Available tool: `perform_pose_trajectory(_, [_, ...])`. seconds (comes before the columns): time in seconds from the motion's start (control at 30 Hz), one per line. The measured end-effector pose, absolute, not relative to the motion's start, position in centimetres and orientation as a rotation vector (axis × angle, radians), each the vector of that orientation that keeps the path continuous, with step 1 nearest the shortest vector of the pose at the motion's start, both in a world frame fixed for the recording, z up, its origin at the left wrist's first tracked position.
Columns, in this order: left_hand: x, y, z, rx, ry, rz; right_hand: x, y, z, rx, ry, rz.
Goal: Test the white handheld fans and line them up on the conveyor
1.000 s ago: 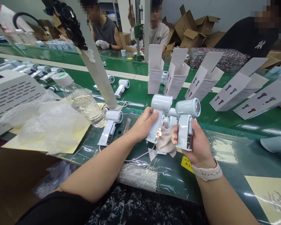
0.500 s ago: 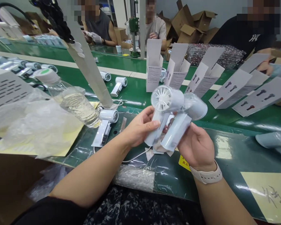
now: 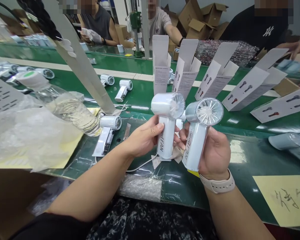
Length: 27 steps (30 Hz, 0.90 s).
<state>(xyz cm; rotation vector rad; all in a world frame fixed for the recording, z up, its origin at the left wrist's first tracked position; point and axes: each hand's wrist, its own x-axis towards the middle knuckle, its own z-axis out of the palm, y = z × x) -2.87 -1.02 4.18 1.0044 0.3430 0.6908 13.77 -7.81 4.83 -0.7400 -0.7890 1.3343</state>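
Observation:
My left hand (image 3: 143, 138) is closed round the handle of a pale blue handheld fan (image 3: 165, 136), upright in clear film with lettering down its side. A second wrapped handheld fan (image 3: 196, 143), tilted slightly, is in my right hand (image 3: 215, 150), its grille facing me. The two fans are side by side above the green bench. Behind them part of another pale fan (image 3: 180, 123) shows, mostly hidden. Left of my hands an unwrapped fan (image 3: 107, 135) lies on the bench, with a white cable near it.
Open white cartons (image 3: 162, 78) stand in a row behind the fans. A plastic bottle (image 3: 67, 106) leans at left beside crumpled clear bags (image 3: 37, 136). A slanted metal post (image 3: 87, 73) crosses the left side. Wrapped fans (image 3: 290, 143) lie at right. Several co-workers sit opposite.
Both fans have turned: their handles now stand apart with the lettering showing, and the right one's grille faces me. Across the bench a co-worker's arm has stretched toward the cartons.

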Motion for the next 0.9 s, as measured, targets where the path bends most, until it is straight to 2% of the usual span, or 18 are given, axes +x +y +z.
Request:
perform_pose_trajectory(0.17, [-3.5,-1.1,4.6,1.044,0.354,0.678,14.5,-8.2,4.8,-0.681,-0.757,1.231])
perform_pose_trajectory(0.4, [-3.6,-0.7,4.0,1.130,0.364,0.731,14.4,-8.1,4.3,-0.861,-0.705,1.135])
perform_pose_trajectory(0.9, [-3.3,-0.5,3.5,1.158,0.339,0.741,13.8,-7.7,4.3,-0.931,-0.569,1.053])
